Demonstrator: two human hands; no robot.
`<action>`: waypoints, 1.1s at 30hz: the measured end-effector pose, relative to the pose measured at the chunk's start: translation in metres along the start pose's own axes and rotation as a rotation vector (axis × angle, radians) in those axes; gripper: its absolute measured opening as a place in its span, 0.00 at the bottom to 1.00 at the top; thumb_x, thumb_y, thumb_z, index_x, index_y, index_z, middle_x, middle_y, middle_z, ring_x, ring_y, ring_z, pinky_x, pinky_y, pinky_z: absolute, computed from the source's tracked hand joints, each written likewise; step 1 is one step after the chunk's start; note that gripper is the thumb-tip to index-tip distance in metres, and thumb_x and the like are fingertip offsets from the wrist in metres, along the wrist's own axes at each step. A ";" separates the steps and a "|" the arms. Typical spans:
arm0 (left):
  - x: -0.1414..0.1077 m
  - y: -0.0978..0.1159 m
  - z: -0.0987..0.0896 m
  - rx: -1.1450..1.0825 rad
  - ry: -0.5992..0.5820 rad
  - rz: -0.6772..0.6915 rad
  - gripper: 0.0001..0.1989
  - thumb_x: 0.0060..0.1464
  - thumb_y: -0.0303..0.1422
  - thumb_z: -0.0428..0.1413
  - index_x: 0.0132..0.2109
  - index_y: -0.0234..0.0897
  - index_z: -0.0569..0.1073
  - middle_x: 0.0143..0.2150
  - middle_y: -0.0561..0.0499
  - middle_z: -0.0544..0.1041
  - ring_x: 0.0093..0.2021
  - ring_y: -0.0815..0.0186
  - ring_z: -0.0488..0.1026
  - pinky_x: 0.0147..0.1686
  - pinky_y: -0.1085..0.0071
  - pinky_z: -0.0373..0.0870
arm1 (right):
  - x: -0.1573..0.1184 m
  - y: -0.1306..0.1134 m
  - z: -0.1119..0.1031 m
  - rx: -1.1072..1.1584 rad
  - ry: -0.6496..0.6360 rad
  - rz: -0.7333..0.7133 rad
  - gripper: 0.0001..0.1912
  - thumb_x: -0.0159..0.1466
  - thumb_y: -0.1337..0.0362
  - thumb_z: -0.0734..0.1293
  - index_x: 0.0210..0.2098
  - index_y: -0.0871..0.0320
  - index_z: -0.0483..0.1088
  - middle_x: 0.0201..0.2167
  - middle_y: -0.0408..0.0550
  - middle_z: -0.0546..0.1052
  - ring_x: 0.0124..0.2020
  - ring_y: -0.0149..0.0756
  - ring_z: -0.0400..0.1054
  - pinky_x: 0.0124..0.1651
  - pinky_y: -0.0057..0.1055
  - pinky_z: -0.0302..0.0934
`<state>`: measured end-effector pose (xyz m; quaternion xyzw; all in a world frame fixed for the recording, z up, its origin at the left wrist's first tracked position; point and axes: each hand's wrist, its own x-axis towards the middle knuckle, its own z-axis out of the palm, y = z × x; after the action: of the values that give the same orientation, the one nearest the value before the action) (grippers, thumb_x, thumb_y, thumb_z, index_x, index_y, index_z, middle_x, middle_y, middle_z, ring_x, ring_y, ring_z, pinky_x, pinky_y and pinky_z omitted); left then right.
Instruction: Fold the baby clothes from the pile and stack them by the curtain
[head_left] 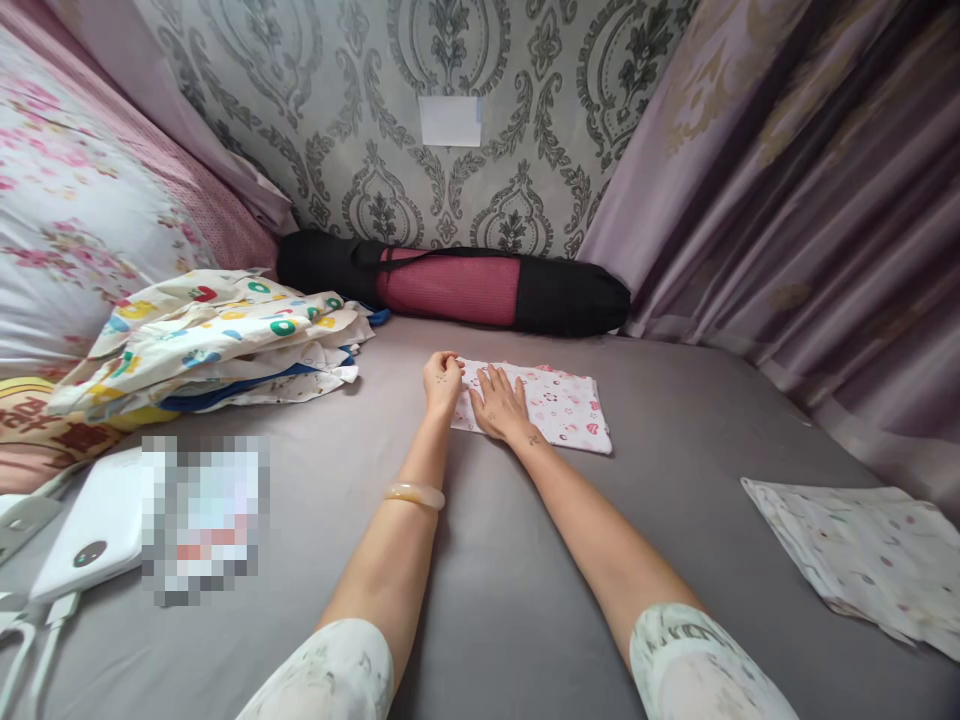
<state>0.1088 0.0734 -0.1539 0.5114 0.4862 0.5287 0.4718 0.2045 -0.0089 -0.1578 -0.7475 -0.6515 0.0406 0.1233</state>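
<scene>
1. I am seeing a folded, white-and-pink rectangular fabric cloth with hearts and small flowers; it is lying flat on a smooth grey fabric sheet, and I am using it as my landmark.
2. At the cloth's left end, the bare left hand is curling its fingers in by the far corner; I am not able to tell whether they are pinching the fabric.
3. On the cloth's left part, the bare right hand is resting palm down, its fingers extending and spreading a little.
4. On the near side of the cloth, a cream-and-amber round bangle is circling the left forearm.
5. Beyond the cloth, a long black cylindrical bag with a pink mesh middle is lying crosswise.
6. Left of the cloth, a heap of white fabric garments with multicoloured prints is sitting, well apart from it.
7. Nearer than the cloth and far to its left, a white, rounded rectangular device is lying beside a pixelated item I am not managing to identify.
8. Nearer than the cloth and far to its right, a folded white fabric piece with small faint prints is lying.
9. Behind the cloth and past the bag, a white rectangular sheet of paper is showing against grey damask-patterned wallpaper.
</scene>
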 end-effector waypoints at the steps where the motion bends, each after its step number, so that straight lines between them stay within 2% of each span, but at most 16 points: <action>1: -0.001 0.000 0.001 0.007 -0.010 -0.004 0.11 0.55 0.29 0.47 0.41 0.33 0.72 0.33 0.48 0.78 0.32 0.67 0.77 0.37 0.71 0.72 | 0.000 0.000 0.001 0.000 0.001 0.001 0.31 0.72 0.52 0.46 0.69 0.59 0.50 0.71 0.53 0.47 0.71 0.45 0.38 0.68 0.53 0.28; 5: -0.002 -0.001 0.005 0.033 -0.047 -0.006 0.11 0.55 0.28 0.47 0.41 0.33 0.72 0.34 0.47 0.78 0.32 0.67 0.77 0.35 0.71 0.72 | 0.003 -0.001 -0.001 0.016 -0.018 0.007 0.31 0.72 0.52 0.46 0.69 0.59 0.49 0.71 0.52 0.46 0.71 0.44 0.37 0.68 0.53 0.28; 9: -0.004 -0.003 0.008 0.038 -0.075 -0.018 0.11 0.54 0.29 0.47 0.42 0.33 0.73 0.35 0.46 0.78 0.32 0.66 0.77 0.35 0.71 0.72 | 0.004 0.006 -0.011 0.082 -0.060 0.010 0.30 0.71 0.59 0.47 0.69 0.62 0.47 0.71 0.53 0.46 0.71 0.41 0.37 0.69 0.50 0.31; 13: -0.005 -0.007 0.015 0.079 -0.140 -0.020 0.12 0.55 0.29 0.47 0.42 0.33 0.73 0.35 0.47 0.79 0.32 0.66 0.77 0.37 0.70 0.72 | -0.001 0.027 -0.022 0.030 0.056 0.111 0.30 0.70 0.62 0.49 0.69 0.65 0.48 0.71 0.55 0.47 0.71 0.42 0.37 0.69 0.48 0.31; 15: -0.006 -0.010 0.018 0.131 -0.202 0.008 0.13 0.55 0.29 0.47 0.42 0.33 0.74 0.37 0.46 0.79 0.33 0.66 0.77 0.39 0.69 0.72 | -0.006 0.039 -0.022 -0.023 0.084 0.155 0.29 0.70 0.60 0.48 0.68 0.66 0.51 0.71 0.57 0.48 0.71 0.44 0.37 0.69 0.49 0.30; 19: -0.010 -0.011 0.021 0.256 -0.288 0.141 0.12 0.54 0.27 0.47 0.39 0.33 0.75 0.39 0.45 0.79 0.40 0.63 0.76 0.45 0.67 0.70 | -0.011 0.052 -0.015 -0.077 0.021 0.185 0.30 0.71 0.57 0.46 0.69 0.64 0.50 0.71 0.54 0.48 0.71 0.44 0.38 0.69 0.50 0.32; 25: -0.013 -0.008 0.019 0.337 -0.310 0.175 0.12 0.55 0.27 0.47 0.39 0.33 0.75 0.39 0.45 0.79 0.42 0.62 0.75 0.46 0.67 0.69 | -0.010 0.051 -0.010 -0.097 0.028 0.177 0.31 0.71 0.56 0.46 0.69 0.64 0.50 0.71 0.54 0.49 0.71 0.43 0.38 0.69 0.49 0.31; 30: -0.013 -0.010 0.021 0.414 -0.295 0.225 0.13 0.55 0.27 0.47 0.39 0.35 0.76 0.38 0.46 0.79 0.42 0.62 0.75 0.46 0.67 0.68 | -0.012 0.055 -0.021 -0.033 -0.023 0.156 0.31 0.71 0.55 0.45 0.69 0.63 0.50 0.71 0.54 0.48 0.71 0.42 0.37 0.69 0.48 0.31; 33: -0.016 -0.008 0.021 0.473 -0.302 0.264 0.13 0.56 0.27 0.47 0.42 0.34 0.76 0.40 0.45 0.79 0.42 0.61 0.75 0.47 0.66 0.68 | -0.019 0.066 -0.028 -0.043 0.016 0.171 0.30 0.71 0.57 0.45 0.69 0.65 0.49 0.71 0.55 0.47 0.71 0.41 0.36 0.69 0.45 0.28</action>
<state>0.1308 0.0587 -0.1629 0.7385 0.4496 0.3755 0.3338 0.2718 -0.0393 -0.1479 -0.8032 -0.5849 0.0311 0.1085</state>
